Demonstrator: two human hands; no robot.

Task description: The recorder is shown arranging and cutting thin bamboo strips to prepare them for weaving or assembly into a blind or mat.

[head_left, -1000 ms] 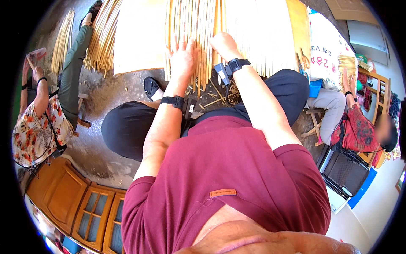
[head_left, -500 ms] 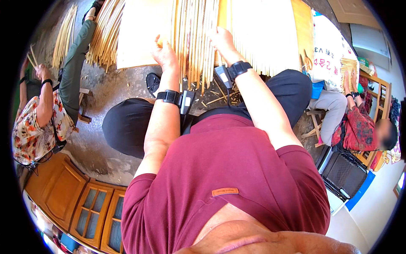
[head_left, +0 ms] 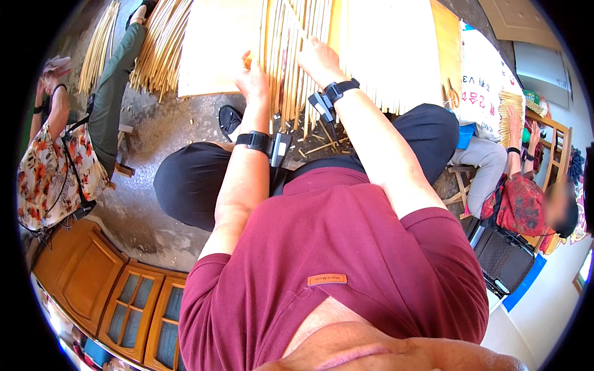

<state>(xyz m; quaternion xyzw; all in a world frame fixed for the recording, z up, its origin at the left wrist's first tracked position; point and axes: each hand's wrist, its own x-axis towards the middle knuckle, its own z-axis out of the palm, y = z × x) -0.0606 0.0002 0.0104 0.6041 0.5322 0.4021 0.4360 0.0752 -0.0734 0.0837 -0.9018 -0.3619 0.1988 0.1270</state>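
Observation:
Several thin pale sticks (head_left: 291,93) lie side by side lengthwise on the table, their near ends reaching past its edge. My right hand (head_left: 318,60) is over them, fingers closed on one stick (head_left: 295,20) that slants across the others toward the far left. Just left of the row is my left hand (head_left: 252,81), palm turned partly up and fingers curled. A small orange-yellow object (head_left: 248,60) shows at its fingertips; I cannot make out its kind. Both of my wrists wear black straps with small devices.
White sheets (head_left: 223,49) cover the wooden table (head_left: 447,37). Scissors (head_left: 453,96) lie at its right edge, near a printed white sack (head_left: 479,74). Stick bundles (head_left: 162,46) stand at the left. Offcuts (head_left: 322,147) litter the floor. Co-workers sit on both sides, by a wooden cabinet (head_left: 86,278) and a black chair (head_left: 504,256).
My right hand has shifted slightly left, and a slanted stick now shows in it. My left hand stays near the row. The left co-worker now holds something pinkish instead of sticks.

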